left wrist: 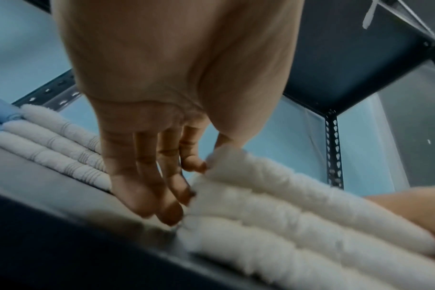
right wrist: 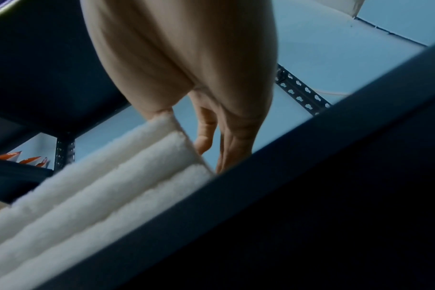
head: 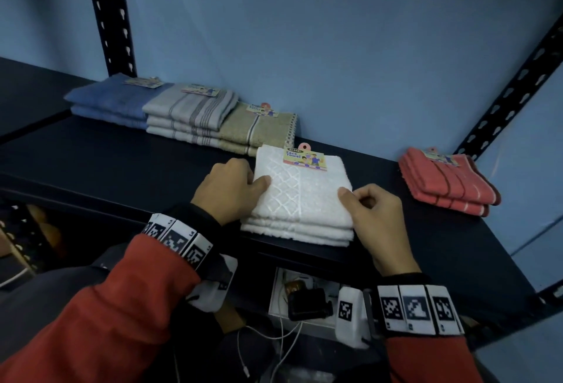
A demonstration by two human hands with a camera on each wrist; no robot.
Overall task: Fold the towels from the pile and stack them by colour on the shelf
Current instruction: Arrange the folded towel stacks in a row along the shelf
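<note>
On a dark metal shelf [head: 128, 163] against a blue wall, a person in red sleeves squares up a stack of folded white towels [head: 301, 200], three layers deep at the front edge, with a "Face Towel" card label [head: 305, 159] on the top one. The left hand [head: 231, 187] lies against the stack's left side, thumb on the top towel, while its fingers [left wrist: 147, 186] run nearly straight down the layered edges, pressing rather than clutching. The right hand [head: 376, 215] brackets the right side, thumb on the top corner; its fingers are partly curled beside the stack, and the wrist view does not settle whether they pinch the cloth or only touch it.

Four other stacks already stand on the same board: blue towels [head: 106, 105] at far left, grey striped towels [head: 189, 111] touching them, tan towels [head: 259, 130] next, and coral towels [head: 447, 181] well apart to the right.

The white stack sits close to the shelf's front lip. The likely hazard is that uneven pressure from either side would shear the soft layers, sliding the lower towels forward over the edge or skewing the top one. Pushing the stack back carelessly could also nudge it into the tan towels just behind, disturbing the colour separation.
</note>
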